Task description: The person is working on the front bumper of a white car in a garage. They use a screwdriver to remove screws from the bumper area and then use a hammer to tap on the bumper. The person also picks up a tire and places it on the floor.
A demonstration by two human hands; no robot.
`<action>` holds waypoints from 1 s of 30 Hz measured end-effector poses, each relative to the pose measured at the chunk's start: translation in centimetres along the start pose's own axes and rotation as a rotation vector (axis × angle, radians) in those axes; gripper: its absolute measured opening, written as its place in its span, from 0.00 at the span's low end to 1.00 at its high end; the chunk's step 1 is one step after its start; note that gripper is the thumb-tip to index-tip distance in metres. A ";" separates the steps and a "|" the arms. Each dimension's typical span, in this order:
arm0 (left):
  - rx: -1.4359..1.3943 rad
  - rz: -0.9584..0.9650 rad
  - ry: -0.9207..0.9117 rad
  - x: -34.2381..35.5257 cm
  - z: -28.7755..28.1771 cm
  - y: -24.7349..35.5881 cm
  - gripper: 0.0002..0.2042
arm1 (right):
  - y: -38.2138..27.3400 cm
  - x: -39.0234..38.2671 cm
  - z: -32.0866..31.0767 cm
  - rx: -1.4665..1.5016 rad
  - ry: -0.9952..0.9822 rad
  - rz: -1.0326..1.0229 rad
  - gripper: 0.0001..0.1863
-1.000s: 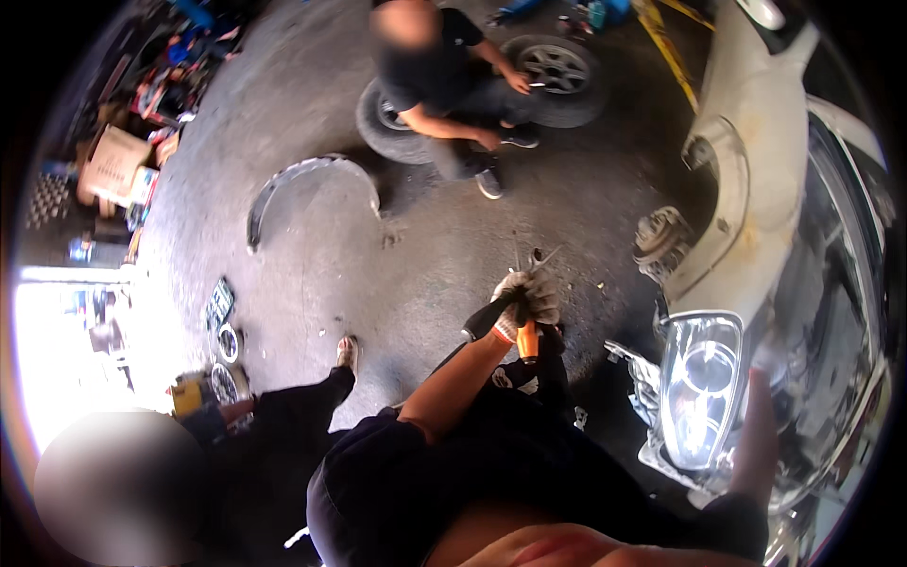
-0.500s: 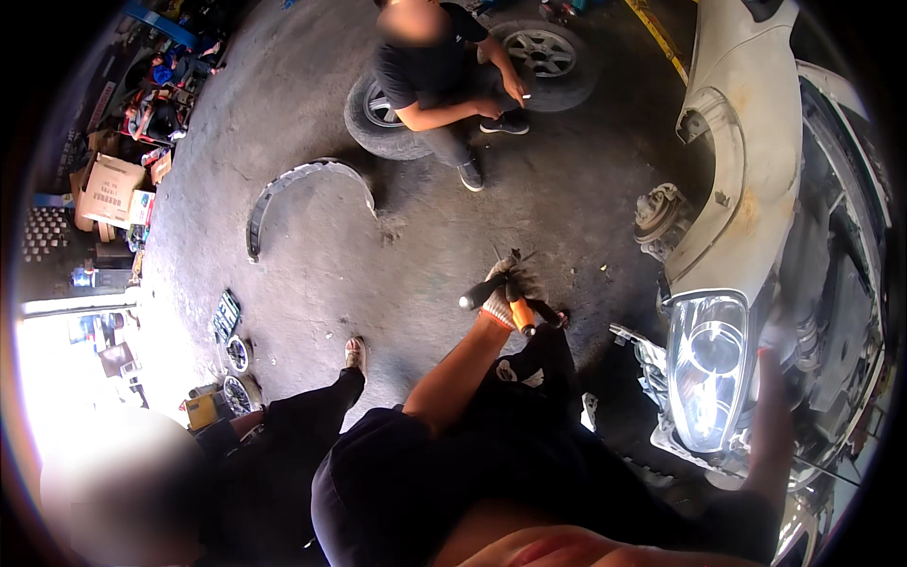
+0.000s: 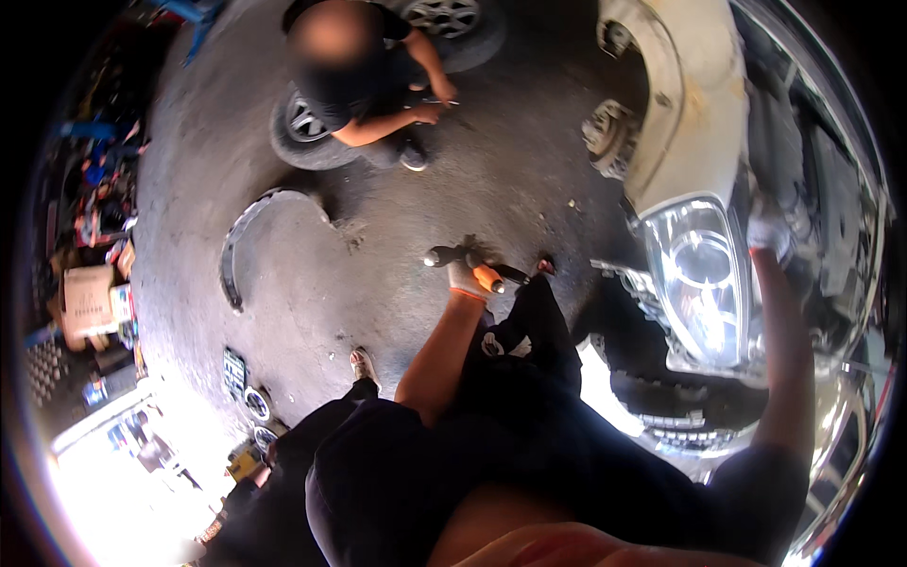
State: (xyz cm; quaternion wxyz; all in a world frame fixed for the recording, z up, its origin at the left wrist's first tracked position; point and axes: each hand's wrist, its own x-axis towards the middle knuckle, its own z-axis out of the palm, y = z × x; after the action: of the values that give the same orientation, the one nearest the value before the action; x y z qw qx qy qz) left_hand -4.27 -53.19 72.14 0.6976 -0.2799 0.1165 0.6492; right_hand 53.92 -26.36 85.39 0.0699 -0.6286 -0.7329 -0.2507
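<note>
My gloved left hand [image 3: 468, 276] is closed round several tools, among them a black-handled tool [image 3: 446, 255] and an orange-handled tool [image 3: 487, 277]; the tips are hard to make out. My right hand [image 3: 769, 227], in a pale glove, reaches into the engine bay [image 3: 794, 161] just behind the clear headlight [image 3: 690, 265] of the cream car. Its fingers are too blurred to tell their shape or what they touch. The car's fender [image 3: 699, 113] curves over an exposed hub [image 3: 607, 137], with the wheel off.
A person [image 3: 340, 85] sits by two loose tires [image 3: 449, 19]. A curved liner [image 3: 231, 260] lies on the floor. Another person [image 3: 293, 463] is at my lower left. Boxes [image 3: 90, 298] and clutter line the left wall, near a bright opening.
My view has shifted, so the car sits higher in it. My left hand with the tools has moved left, and my right hand has moved up along the engine bay behind the headlight.
</note>
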 end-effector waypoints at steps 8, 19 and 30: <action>-0.129 -0.159 -0.066 -0.6 -0.3 1.5 0.17 | -7.1 1.3 -5.1 0.018 -0.230 0.225 0.31; -0.088 -0.175 -0.051 0.4 -3.0 4.1 0.14 | -9.0 1.6 -10.7 0.193 -0.334 0.259 0.47; -0.165 -0.245 -0.058 -0.1 -2.9 3.7 0.13 | -7.3 1.2 -8.9 0.308 -0.266 0.195 0.45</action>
State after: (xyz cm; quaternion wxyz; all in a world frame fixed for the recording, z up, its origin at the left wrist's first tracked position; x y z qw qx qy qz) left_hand -7.27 -54.80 68.95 0.7495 -0.3293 0.0075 0.5743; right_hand 44.78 -29.99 91.50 0.0917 -0.7059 -0.7010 -0.0426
